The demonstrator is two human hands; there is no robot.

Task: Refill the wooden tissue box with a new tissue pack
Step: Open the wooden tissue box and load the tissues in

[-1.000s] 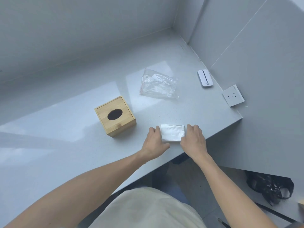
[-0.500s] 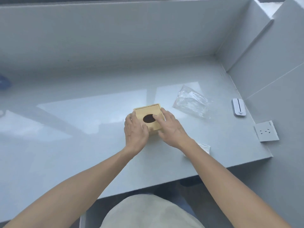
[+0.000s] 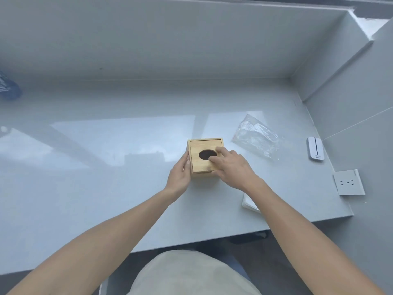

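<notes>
The wooden tissue box [image 3: 204, 156] is sitting upright on the grey surface [image 3: 106, 167], between the two hands. The left hand [image 3: 179, 177] is bracing the left wall of the box, fingers partly curled and pressing flat against the wood. The right hand [image 3: 230, 167] is lying across the lid [image 3: 202, 147], fingers loosely spread, with fingertips [image 3: 212, 159] touching the rim of the dark oval opening [image 3: 207, 154]; it is not enclosing anything. The white tissue pack [image 3: 248, 204] is lying on the surface just behind the right wrist, partly hidden by the forearm. An empty clear plastic wrapper [image 3: 256, 136] is lying beyond the right hand, near the box. A white device [image 3: 315, 148] and a socket plate [image 3: 348, 182] are lying farther to the right.
</notes>
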